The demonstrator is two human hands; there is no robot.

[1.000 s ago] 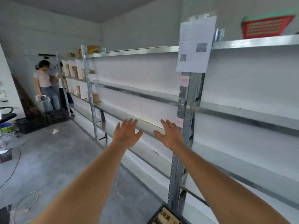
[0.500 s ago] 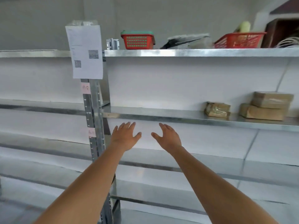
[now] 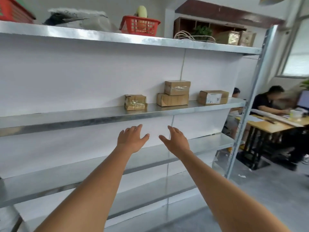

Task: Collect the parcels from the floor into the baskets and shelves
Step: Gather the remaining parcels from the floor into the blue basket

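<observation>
Both hands, left [image 3: 132,139] and right [image 3: 175,141], reach forward with fingers spread, holding nothing, just apart, in front of the shelves [image 3: 83,118]. Beyond them four parcels [image 3: 135,102] sit on the middle shelf, two stacked. A red basket [image 3: 139,25] stands on top; people sit at a table [image 3: 267,126] to the right
</observation>
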